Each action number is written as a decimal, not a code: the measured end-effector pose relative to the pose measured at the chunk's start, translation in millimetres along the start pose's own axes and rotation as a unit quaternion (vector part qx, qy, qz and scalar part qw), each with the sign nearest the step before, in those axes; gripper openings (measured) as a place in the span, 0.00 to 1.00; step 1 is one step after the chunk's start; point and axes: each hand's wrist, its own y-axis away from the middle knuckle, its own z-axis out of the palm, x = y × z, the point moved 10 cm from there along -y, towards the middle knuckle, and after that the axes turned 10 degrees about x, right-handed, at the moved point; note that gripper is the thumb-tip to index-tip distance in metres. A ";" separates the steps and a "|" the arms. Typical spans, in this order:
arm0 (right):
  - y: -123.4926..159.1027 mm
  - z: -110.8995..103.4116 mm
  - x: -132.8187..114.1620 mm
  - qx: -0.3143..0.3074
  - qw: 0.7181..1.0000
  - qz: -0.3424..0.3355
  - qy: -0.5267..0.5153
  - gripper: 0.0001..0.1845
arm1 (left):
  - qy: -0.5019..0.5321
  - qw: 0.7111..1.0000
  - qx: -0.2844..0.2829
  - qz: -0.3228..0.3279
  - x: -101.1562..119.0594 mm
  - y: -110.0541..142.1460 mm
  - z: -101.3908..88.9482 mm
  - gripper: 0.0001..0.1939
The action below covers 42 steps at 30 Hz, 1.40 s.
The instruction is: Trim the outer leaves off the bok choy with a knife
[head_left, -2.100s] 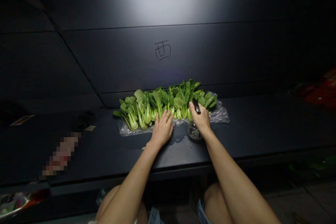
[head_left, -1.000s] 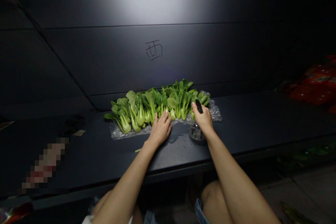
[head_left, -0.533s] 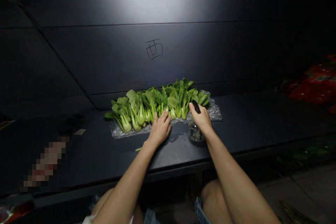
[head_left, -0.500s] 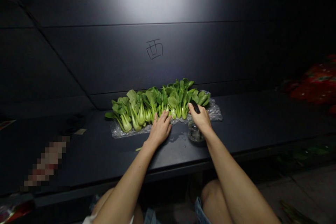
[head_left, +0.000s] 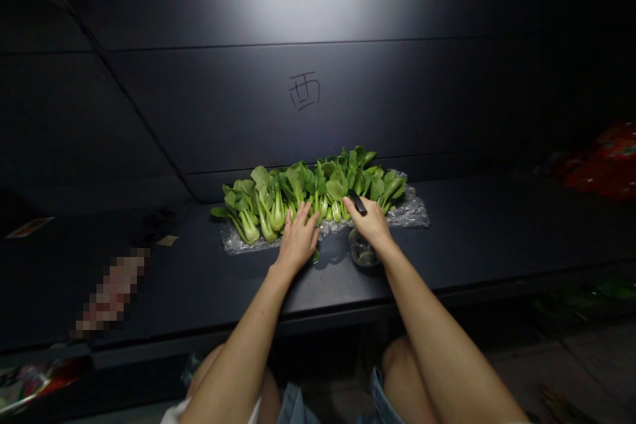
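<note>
Heads of bok choy [head_left: 271, 209] lie side by side on a sheet of clear plastic wrap [head_left: 416, 211], leaves toward the wall and pale stems toward me. My left hand [head_left: 298, 238] is open, fingers spread, its tips at the stems left of the middle. Just right of it, my right hand [head_left: 371, 220] is wrapped around the upper part of what looks like a spray bottle [head_left: 365, 252], with a black top and a clear round body. Part of the bottle is hidden behind the hand. Beside my left hand is a small green scrap [head_left: 315, 256].
A dark wall [head_left: 238, 106] with a drawn character stands behind the dark bench [head_left: 487, 232]. Water wets the bench between my hands. Red packages [head_left: 603, 159] sit at the far right. A small pale card [head_left: 167, 240] and a blurred-out patch lie to the left.
Both hands have moved left along the bok choy, the right one carrying the bottle. The whole scene has shifted slightly right in view. A green scrap now shows beside my left hand.
</note>
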 end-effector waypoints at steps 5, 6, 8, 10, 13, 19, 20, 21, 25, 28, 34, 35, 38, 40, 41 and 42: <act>2.3 6.0 -6.1 -0.023 0.999 0.004 -0.032 0.24 | -0.004 1.000 0.006 -0.023 -8.5 0.0 -3.7 0.22; 2.7 7.1 -6.7 -0.029 0.999 0.007 -0.035 0.24 | -0.002 1.000 0.009 -0.027 -9.7 -0.1 -4.5 0.21; 3.5 8.3 -8.4 -0.039 0.998 0.009 -0.039 0.24 | 0.000 0.999 0.014 -0.035 -11.5 -0.4 -6.2 0.21; 3.9 8.6 -11.0 -0.045 0.998 0.006 -0.037 0.24 | -0.002 0.999 0.016 -0.038 -12.6 -0.5 -7.3 0.21; 4.4 8.4 -15.6 -0.046 0.999 -0.005 -0.025 0.23 | -0.004 0.999 0.019 -0.038 -14.1 -0.1 -8.6 0.22; 5.4 11.4 -19.4 -0.042 0.998 0.011 -0.034 0.23 | 0.006 0.998 0.033 -0.058 -22.8 2.2 -11.7 0.21; 5.7 12.9 -19.8 -0.043 0.998 0.015 -0.033 0.23 | 0.008 0.998 0.033 -0.061 -24.2 2.5 -12.1 0.22; 6.0 14.4 -20.6 -0.045 0.998 0.016 -0.031 0.24 | 0.009 0.997 0.033 -0.065 -25.5 2.7 -12.3 0.22; 6.3 18.4 -28.3 -0.041 0.999 -0.006 -0.024 0.24 | 0.009 0.997 0.031 -0.072 -29.4 3.6 -13.8 0.22; 6.3 21.0 -35.9 -0.033 0.999 -0.035 -0.023 0.23 | 0.007 0.997 0.029 -0.073 -31.7 4.6 -14.9 0.22; 6.2 24.7 -46.3 -0.013 0.996 -0.066 -0.054 0.22 | 0.006 0.997 0.038 -0.074 -34.3 6.8 -18.5 0.23; 6.2 24.9 -47.2 -0.010 0.996 -0.067 -0.061 0.22 | 0.005 0.996 0.042 -0.075 -34.8 7.2 -19.7 0.22; 6.6 25.1 -49.2 -0.003 0.994 -0.066 -0.091 0.23 | -0.001 0.996 0.046 -0.077 -36.8 8.8 -22.8 0.22; 6.9 25.4 -50.1 -0.001 0.992 -0.064 -0.105 0.23 | -0.007 0.996 0.044 -0.079 -39.1 10.1 -24.0 0.23; 7.0 25.6 -50.4 0.000 0.992 -0.063 -0.109 0.24 | -0.009 0.996 0.042 -0.081 -40.4 10.8 -24.4 0.23; 7.0 25.9 -50.6 0.000 0.992 -0.063 -0.110 0.24 | -0.012 0.996 0.040 -0.082 -41.8 11.5 -24.6 0.23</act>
